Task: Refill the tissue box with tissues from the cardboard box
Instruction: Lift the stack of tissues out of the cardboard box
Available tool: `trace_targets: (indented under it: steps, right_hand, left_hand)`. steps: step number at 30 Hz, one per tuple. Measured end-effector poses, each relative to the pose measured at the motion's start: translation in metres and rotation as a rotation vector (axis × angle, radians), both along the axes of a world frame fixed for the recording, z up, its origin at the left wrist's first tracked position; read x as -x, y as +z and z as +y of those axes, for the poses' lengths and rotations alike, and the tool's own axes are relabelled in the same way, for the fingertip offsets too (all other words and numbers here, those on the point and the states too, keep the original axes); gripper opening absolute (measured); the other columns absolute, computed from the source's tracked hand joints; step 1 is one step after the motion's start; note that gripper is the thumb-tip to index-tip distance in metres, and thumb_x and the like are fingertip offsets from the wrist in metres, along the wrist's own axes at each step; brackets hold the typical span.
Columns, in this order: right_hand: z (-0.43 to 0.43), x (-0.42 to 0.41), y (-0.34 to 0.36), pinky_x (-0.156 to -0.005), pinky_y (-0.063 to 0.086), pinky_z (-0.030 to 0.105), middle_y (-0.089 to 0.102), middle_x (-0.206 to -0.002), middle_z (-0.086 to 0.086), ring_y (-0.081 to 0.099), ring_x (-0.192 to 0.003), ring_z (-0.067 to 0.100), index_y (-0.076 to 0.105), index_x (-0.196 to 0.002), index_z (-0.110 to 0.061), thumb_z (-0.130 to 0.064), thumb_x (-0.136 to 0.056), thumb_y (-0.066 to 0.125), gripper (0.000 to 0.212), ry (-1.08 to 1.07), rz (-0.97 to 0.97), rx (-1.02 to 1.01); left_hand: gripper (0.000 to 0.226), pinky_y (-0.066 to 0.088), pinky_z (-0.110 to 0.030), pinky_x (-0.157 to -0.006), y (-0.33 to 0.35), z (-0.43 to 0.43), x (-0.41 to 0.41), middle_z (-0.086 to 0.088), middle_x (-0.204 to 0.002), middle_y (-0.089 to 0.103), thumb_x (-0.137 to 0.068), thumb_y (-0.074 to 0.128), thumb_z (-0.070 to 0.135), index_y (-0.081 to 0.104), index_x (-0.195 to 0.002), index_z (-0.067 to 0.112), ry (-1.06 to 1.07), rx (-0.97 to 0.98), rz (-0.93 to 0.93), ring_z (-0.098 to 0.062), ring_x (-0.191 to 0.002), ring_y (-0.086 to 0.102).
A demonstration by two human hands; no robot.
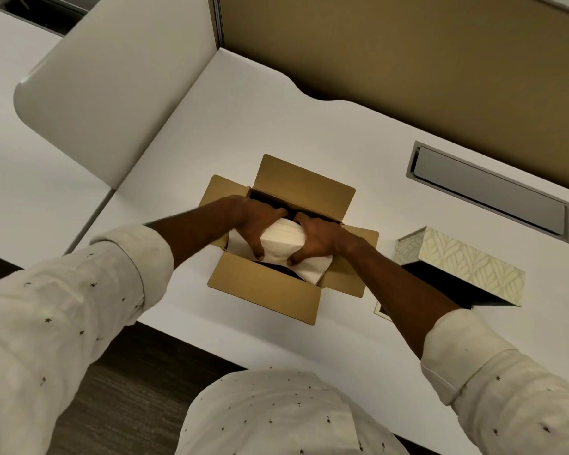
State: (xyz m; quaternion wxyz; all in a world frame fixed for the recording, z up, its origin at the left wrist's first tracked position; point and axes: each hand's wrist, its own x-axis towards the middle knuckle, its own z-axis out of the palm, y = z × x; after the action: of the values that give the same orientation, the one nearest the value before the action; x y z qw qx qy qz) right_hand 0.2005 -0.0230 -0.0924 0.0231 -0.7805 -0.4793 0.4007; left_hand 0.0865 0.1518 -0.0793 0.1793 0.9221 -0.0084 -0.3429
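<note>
A tissue stack [281, 239] is clasped by both hands, left [255, 221] and right [316, 238], inside the carton [266, 287] near the desk's [276, 126] front edge; a lift toward the empty tissue box [467, 257] seems next.

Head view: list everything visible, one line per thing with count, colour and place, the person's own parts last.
cardboard box: one, brown, flaps open, desk centre
tissue stack: one, white, gripped inside the cardboard box
tissue box: one, pale leaf pattern, lying open, right of the cardboard box
desk: one, white
cable hatch: one, grey, set in the desk, far right
partition: one, tan, behind the desk
left hand: one, on the stack's left side
right hand: one, on the stack's right side
sleeves: two, white, dotted
</note>
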Motion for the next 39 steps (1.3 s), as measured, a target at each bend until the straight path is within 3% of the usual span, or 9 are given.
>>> trace_targets:
  steps: [3,7,11,18,25,29,32,36,39]
  right_hand:
    - [-0.004,0.003,0.003,-0.081,0.046,0.033,0.061,-0.132,0.004,0.061,-0.111,0.023,0.032,-0.14,-0.025,-0.073,-0.054,0.083,0.111,0.05,-0.043,-0.048]
    - [-0.013,0.004,0.009,-0.101,0.05,0.042,0.054,-0.145,0.008,0.058,-0.124,0.029,0.017,-0.155,-0.024,-0.078,-0.056,0.077,0.128,0.219,-0.211,-0.096]
    - [-0.024,0.01,0.004,-0.108,0.043,0.04,0.056,-0.14,0.011,0.057,-0.12,0.028,0.026,-0.153,-0.016,-0.068,-0.065,0.076,0.114,0.206,-0.365,-0.211]
    - [-0.041,0.008,0.005,-0.108,0.045,0.036,0.051,-0.141,0.007,0.049,-0.126,0.022,0.035,-0.146,-0.018,-0.054,-0.07,0.078,0.094,0.036,-0.235,-0.487]
    - [-0.048,0.017,0.01,-0.1,0.045,0.029,0.041,-0.138,-0.003,0.041,-0.128,0.017,0.032,-0.146,-0.02,-0.03,-0.074,0.08,0.086,-0.125,-0.263,-0.637]
    - [-0.049,0.021,0.012,-0.104,0.046,0.029,0.042,-0.141,0.0,0.041,-0.131,0.016,0.033,-0.146,-0.019,-0.025,-0.075,0.081,0.086,-0.137,-0.247,-0.667]
    - [-0.047,0.024,0.016,-0.106,0.046,0.03,0.043,-0.142,0.001,0.04,-0.132,0.015,0.032,-0.146,-0.021,-0.029,-0.075,0.081,0.087,-0.155,-0.216,-0.682]
    - [-0.047,0.027,0.027,-0.107,0.044,0.023,0.039,-0.14,-0.015,0.042,-0.128,0.004,0.031,-0.146,-0.027,-0.025,-0.073,0.082,0.089,-0.306,-0.108,-0.796]
    - [-0.046,0.026,0.043,-0.106,0.046,0.019,0.046,-0.142,-0.003,0.051,-0.129,0.008,0.019,-0.15,-0.04,-0.032,-0.066,0.092,0.111,-0.46,0.052,-0.805]
  left_hand:
    - [0.102,0.045,-0.038,-0.104,0.001,0.009,0.007,-0.007,-0.142,0.053,-0.064,0.086,0.054,0.037,-0.145,0.017,-0.023,-0.013,-0.09,-0.025,-0.125,0.053]
    - [0.092,0.047,-0.039,-0.1,-0.001,0.017,0.025,-0.009,-0.139,0.056,-0.068,0.082,0.055,0.042,-0.141,0.017,-0.002,-0.026,-0.236,-0.025,-0.121,0.055]
    - [0.093,0.048,-0.036,-0.095,-0.003,0.019,0.038,-0.009,-0.133,0.056,-0.067,0.08,0.054,0.037,-0.141,0.018,0.002,-0.035,-0.339,-0.022,-0.116,0.053]
    - [0.107,0.045,-0.039,-0.097,-0.002,0.012,0.053,-0.011,-0.132,0.055,-0.064,0.08,0.05,0.023,-0.15,0.022,0.014,-0.086,-0.607,-0.027,-0.116,0.049]
    - [0.108,0.024,-0.047,-0.119,0.006,0.029,0.064,-0.011,-0.149,0.038,-0.07,0.077,0.051,0.018,-0.155,0.018,0.093,-0.101,-0.717,-0.031,-0.136,0.035]
    - [0.101,0.045,-0.045,-0.106,0.001,0.041,0.083,-0.01,-0.148,0.036,-0.065,0.083,0.038,0.029,-0.148,0.016,0.237,-0.052,-0.682,-0.03,-0.134,0.036]
    - [0.093,0.05,-0.04,-0.096,-0.003,0.04,0.09,-0.007,-0.144,0.039,-0.063,0.083,0.037,0.035,-0.14,0.017,0.317,0.0,-0.69,-0.025,-0.129,0.039]
    - [0.088,0.046,-0.029,-0.094,0.007,0.043,0.095,0.001,-0.138,0.045,-0.064,0.081,0.031,0.036,-0.14,0.022,0.479,0.262,-0.695,-0.016,-0.123,0.045]
    - [0.085,0.056,-0.02,-0.075,0.024,0.044,0.097,0.01,-0.124,0.052,-0.066,0.087,0.021,0.04,-0.137,0.027,0.646,0.473,-0.633,-0.006,-0.111,0.054]
